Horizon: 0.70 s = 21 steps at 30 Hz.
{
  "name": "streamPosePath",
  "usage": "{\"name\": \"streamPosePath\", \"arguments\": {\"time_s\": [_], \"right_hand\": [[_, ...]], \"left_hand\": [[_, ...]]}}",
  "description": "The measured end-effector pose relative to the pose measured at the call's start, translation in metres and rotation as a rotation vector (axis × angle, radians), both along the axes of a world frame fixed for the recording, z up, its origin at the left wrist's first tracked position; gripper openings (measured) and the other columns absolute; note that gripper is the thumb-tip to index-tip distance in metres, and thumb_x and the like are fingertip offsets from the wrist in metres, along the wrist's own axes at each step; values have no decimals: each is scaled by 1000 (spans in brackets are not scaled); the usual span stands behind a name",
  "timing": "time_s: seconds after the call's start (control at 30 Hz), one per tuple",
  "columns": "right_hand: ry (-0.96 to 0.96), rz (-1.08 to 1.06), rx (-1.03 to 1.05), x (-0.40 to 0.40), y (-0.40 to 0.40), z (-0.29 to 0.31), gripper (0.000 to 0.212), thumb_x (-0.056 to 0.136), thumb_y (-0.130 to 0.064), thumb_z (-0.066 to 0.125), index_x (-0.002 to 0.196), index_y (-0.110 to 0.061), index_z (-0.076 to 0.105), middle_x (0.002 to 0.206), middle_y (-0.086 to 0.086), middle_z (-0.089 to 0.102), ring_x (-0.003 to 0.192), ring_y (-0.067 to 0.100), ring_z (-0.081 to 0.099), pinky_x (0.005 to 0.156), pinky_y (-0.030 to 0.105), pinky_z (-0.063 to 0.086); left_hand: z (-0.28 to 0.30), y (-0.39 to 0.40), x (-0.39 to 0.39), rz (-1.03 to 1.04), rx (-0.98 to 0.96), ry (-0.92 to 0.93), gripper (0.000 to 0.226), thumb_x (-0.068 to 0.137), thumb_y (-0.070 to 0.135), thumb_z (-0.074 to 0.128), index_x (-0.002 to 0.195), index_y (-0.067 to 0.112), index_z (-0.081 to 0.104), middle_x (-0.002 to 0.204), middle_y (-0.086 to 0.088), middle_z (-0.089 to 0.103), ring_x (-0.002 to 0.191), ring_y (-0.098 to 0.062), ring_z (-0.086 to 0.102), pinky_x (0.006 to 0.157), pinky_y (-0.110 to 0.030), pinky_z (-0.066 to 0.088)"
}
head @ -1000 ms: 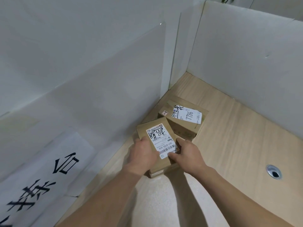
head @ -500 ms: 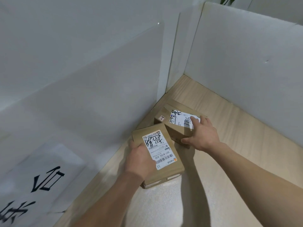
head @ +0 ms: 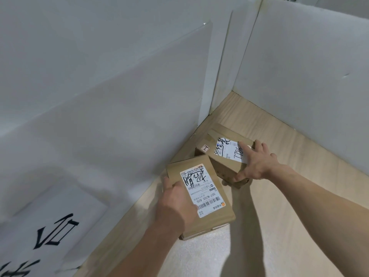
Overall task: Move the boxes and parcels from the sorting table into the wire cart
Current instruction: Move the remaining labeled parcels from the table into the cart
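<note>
Two brown cardboard boxes with white shipping labels sit in the corner of the wooden sorting table [head: 279, 196]. The near, flat box [head: 211, 198] is lifted slightly; my left hand [head: 175, 204] grips its left edge, thumb on top. The far box [head: 225, 156], labelled with handwritten digits, lies against the corner. My right hand [head: 257, 164] grips its right end, fingers over the top and thumb on the near side. No wire cart is in view.
White foam panels [head: 299, 66] wall the table on the left and at the back. A white sheet with large black characters [head: 50, 232] hangs on the left panel. A pale foam mat [head: 203, 256] covers the table's near part.
My right hand left the near box and reached onto the far box, now gripping its right end. My left hand keeps the near box and has drawn it slightly towards me.
</note>
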State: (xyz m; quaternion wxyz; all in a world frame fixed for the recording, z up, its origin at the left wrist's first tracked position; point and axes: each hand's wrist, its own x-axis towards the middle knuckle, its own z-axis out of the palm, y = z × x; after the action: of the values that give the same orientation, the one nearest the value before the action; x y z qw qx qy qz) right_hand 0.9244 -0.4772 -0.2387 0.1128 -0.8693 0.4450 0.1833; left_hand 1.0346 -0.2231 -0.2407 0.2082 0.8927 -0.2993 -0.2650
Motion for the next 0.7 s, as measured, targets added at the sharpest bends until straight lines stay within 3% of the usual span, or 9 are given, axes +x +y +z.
{"name": "streamPosePath", "arguments": {"time_s": [0.07, 0.13, 0.2, 0.27, 0.37, 0.47, 0.53, 0.6, 0.7], "right_hand": [[11, -5, -10, -2, 3, 1, 136, 36, -79, 81, 150, -47, 15, 134, 8, 30, 131, 31, 28, 104, 50, 35], [31, -23, -18, -5, 8, 3, 136, 34, -82, 78, 150, -47, 15, 134, 9, 33, 131, 32, 32, 105, 49, 35], [54, -49, -27, -10, 15, 3, 136, 34, -84, 75, 150, -47, 14, 132, 9, 35, 129, 33, 35, 105, 49, 35], [75, -85, -22, -18, 21, 4, 136, 35, -85, 74, 150, -47, 13, 133, 9, 36, 128, 34, 37, 106, 49, 35], [106, -128, -19, -34, 31, 5, 129, 41, -81, 73, 150, -45, 14, 135, 10, 36, 129, 34, 38, 106, 48, 34], [112, -161, 5, -52, 43, 6, 114, 49, -75, 73, 146, -45, 21, 132, 9, 36, 127, 32, 38, 104, 47, 32], [69, -183, 58, -64, 46, 7, 108, 52, -74, 74, 144, -45, 24, 131, 7, 36, 128, 31, 38, 103, 47, 32], [-62, -233, 116, -75, 47, 8, 105, 57, -72, 72, 148, -44, 25, 134, 7, 38, 129, 32, 43, 104, 46, 34], [-343, -398, 167, -94, 47, 5, 94, 80, -46, 74, 157, -26, 24, 141, 14, 41, 125, 36, 51, 99, 40, 40]], "left_hand": [[2, 0, 1, -17, 31, -21, 44, 80, 24, 71, 121, 23, 55, 153, 0, 22, 121, -17, 55, 103, -30, 46], [3, -1, 0, -92, 25, -109, 49, 83, 25, 69, 129, 19, 52, 161, -5, 7, 144, -23, 32, 114, -32, 36], [14, -7, -10, -185, -112, -174, 53, 89, 23, 65, 139, 19, 48, 164, 3, 2, 151, -19, 17, 120, -30, 27], [33, -21, -28, -252, -280, -78, 50, 94, 20, 60, 143, 18, 49, 161, 5, 24, 146, -13, 28, 115, -17, 21], [45, -56, -55, -101, -367, 364, 28, 87, 20, 58, 113, 20, 69, 116, 1, 70, 106, -20, 62, 95, -28, 49], [41, -82, -73, 96, -306, 737, 13, 89, 21, 54, 88, 12, 63, 83, -6, 64, 81, -24, 58, 75, -33, 48], [39, -92, -83, 179, -251, 848, 14, 97, 19, 52, 85, 16, 58, 82, 0, 57, 85, -24, 56, 81, -34, 51], [36, -96, -91, 228, -230, 881, 19, 100, 20, 51, 81, 18, 55, 83, 1, 56, 85, -23, 56, 76, -30, 48], [26, -98, -99, 234, -222, 891, 16, 96, 22, 51, 96, 12, 63, 93, -12, 66, 85, -26, 60, 75, -32, 45]]}}
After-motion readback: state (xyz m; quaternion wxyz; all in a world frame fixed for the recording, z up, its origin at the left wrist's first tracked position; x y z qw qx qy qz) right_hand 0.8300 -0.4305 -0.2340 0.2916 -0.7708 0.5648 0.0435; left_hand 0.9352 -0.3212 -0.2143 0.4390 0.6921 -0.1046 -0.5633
